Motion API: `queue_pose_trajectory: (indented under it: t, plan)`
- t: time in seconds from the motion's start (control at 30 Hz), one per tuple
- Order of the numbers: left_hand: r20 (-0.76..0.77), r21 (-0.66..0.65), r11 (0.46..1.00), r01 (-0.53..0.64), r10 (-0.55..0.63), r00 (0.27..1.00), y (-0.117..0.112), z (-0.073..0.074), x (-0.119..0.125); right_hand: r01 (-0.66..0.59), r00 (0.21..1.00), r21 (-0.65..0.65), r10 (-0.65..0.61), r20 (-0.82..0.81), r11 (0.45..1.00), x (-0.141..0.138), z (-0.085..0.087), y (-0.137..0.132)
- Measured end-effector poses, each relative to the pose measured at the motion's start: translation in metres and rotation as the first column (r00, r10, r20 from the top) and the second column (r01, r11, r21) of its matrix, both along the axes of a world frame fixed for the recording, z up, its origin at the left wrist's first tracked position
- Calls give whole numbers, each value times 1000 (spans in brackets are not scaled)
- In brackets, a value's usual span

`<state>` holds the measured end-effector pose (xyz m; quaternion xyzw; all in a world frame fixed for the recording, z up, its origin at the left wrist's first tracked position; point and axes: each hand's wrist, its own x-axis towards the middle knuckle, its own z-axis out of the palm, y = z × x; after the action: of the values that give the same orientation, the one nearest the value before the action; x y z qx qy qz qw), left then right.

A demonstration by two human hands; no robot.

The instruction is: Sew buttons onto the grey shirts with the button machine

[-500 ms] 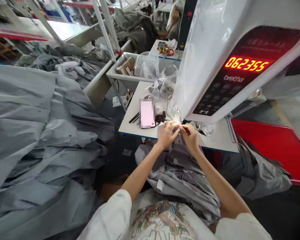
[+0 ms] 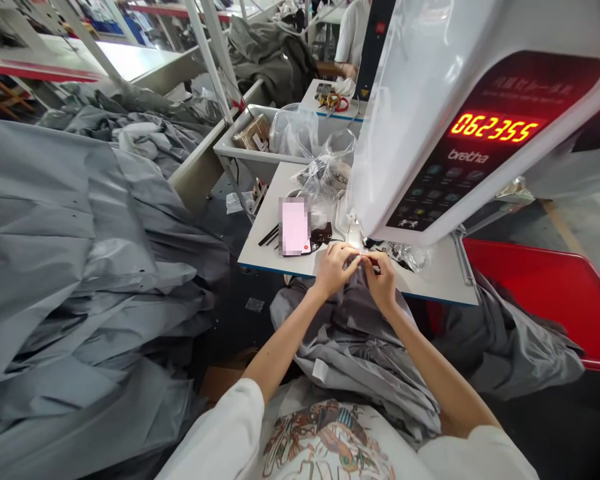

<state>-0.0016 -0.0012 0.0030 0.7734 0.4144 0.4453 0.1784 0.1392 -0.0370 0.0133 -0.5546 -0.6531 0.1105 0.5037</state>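
The left hand (image 2: 334, 270) and right hand (image 2: 381, 280) are both closed, fingertips pinched together at the worktop (image 2: 265, 257) edge, just below the sewing machine (image 2: 430, 133). The fingers hide whatever they grip. Grey fabric (image 2: 353, 340) rises to them from the person's lap, its top edge hard to make out.

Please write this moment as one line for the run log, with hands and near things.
left hand: over grey fabric | right hand: fingertips meet left hand, held item unclear | nearby: white sewing machine | counter: 062355
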Motion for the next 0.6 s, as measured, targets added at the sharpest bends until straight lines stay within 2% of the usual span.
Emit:
queue_pose_trajectory:
  t: [0.2, 0.37, 0.6]
  plan:
    - [3, 12, 1000, -7, 7, 1000, 0, 0, 0, -45, 999, -44, 46, 8, 998, 6, 5, -1]
    - [5, 3, 1000, 1, -1, 1000, 0, 0, 0, -108, 990, -76, 114, 78, 991, 14, 13, 5]
    - [18, 2, 1000, 11, -11, 1000, 2, -2, 0, -179, 974, -209, 203, 99, 961, 22, 28, 14]
